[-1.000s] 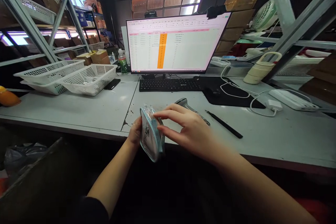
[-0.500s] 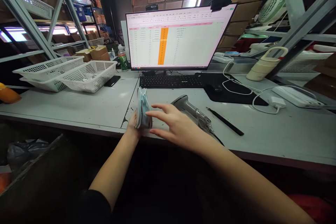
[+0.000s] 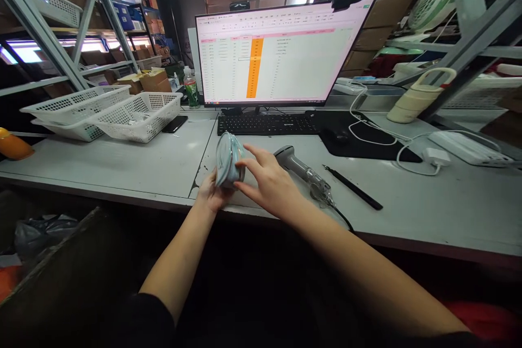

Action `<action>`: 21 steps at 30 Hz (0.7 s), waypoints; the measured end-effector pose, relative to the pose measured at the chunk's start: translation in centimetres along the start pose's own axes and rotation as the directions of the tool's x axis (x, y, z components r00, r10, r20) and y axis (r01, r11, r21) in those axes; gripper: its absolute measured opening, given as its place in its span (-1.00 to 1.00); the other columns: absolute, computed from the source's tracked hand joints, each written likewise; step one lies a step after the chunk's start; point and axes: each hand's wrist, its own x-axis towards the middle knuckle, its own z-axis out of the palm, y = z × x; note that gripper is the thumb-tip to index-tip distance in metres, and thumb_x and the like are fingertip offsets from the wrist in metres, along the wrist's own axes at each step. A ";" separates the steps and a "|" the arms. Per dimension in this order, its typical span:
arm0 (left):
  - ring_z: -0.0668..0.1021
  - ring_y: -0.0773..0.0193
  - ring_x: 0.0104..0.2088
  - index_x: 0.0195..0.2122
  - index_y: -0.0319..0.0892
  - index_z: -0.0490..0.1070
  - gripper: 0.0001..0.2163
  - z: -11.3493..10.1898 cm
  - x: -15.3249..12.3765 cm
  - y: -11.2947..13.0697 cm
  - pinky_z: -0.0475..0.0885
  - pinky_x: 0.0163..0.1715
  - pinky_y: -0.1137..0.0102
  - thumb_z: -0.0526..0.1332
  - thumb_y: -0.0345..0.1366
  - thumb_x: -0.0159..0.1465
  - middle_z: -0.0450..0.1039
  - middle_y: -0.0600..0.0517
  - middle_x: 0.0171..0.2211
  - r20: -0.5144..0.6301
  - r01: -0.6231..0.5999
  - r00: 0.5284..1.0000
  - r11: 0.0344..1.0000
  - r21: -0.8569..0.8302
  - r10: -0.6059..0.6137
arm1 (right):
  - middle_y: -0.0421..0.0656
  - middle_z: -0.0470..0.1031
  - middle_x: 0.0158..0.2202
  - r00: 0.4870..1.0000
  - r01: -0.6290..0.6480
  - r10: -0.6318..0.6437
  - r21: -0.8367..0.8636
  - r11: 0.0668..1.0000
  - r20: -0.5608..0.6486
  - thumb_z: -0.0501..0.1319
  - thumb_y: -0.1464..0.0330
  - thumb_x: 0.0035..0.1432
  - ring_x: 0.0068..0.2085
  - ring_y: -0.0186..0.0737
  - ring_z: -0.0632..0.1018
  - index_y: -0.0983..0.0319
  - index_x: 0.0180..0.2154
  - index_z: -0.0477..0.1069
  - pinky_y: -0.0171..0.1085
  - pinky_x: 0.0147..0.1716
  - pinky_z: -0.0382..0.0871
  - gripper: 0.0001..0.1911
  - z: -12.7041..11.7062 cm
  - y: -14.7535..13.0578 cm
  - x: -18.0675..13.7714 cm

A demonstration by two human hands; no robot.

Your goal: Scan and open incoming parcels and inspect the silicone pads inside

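A pale blue bundle [image 3: 227,160], rounded and wrapped in shiny clear plastic, is held up on edge over the front of the desk. My left hand [image 3: 212,191] grips it from below and the left, with most of its fingers hidden behind it. My right hand [image 3: 269,176] has its curved fingers and thumb on the bundle's right side. Just right of that hand lies a grey barcode scanner [image 3: 299,166], its grip partly wrapped in clear plastic. A black pen-like tool [image 3: 354,187] rests farther right.
A monitor [image 3: 302,65] showing a spreadsheet stands behind a black keyboard [image 3: 265,124]. White perforated baskets [image 3: 141,114] and a phone [image 3: 175,124] sit at left. On the right are a mouse [image 3: 339,136] on a black pad, white cables and a cream tumbler [image 3: 411,100].
The bundle has turned so more of its left face shows, and it has risen slightly to the right. My right fingers have come in against its side. The view has shifted a little.
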 end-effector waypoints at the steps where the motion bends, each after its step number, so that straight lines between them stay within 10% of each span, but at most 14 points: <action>1: 0.63 0.17 -0.17 0.06 -0.18 0.46 -0.73 0.0 -0.1 -0.1 0.53 -0.17 0.36 0.08 -0.30 0.42 0.59 -0.07 -0.17 0.010 -0.017 1.000 1.000 0.005 0.017 | 0.07 0.26 0.28 1.000 0.022 -0.021 0.047 0.999 -0.016 0.30 0.29 0.20 0.28 0.14 0.31 0.19 -0.18 0.42 0.17 0.17 0.32 -0.82 -0.2 0.1 0.0; 7: 0.62 0.21 -0.16 -0.10 -0.20 0.52 -0.77 0.1 -1.8 -0.9 0.49 -0.01 0.34 0.09 -0.26 0.43 0.60 -0.01 -0.25 0.009 -0.151 0.988 0.988 -0.019 0.151 | -0.02 0.50 0.06 0.980 0.155 -0.121 0.221 0.963 -0.157 0.13 0.40 0.31 0.07 -0.14 0.53 0.20 -0.11 0.39 -0.11 0.06 0.45 -0.86 -1.8 -1.2 -0.3; 21: 0.61 0.24 -0.14 -0.11 -0.14 0.51 -0.84 0.7 -3.0 -1.5 0.48 0.02 0.33 0.17 -0.28 0.38 0.59 0.02 -0.14 0.210 -0.237 0.950 0.971 0.016 0.229 | -0.06 0.46 0.13 0.983 0.177 -0.159 -0.237 0.955 0.091 0.29 0.34 0.18 0.22 0.18 0.37 0.17 -0.18 0.51 0.12 0.13 0.36 -0.86 -5.8 -4.7 -0.8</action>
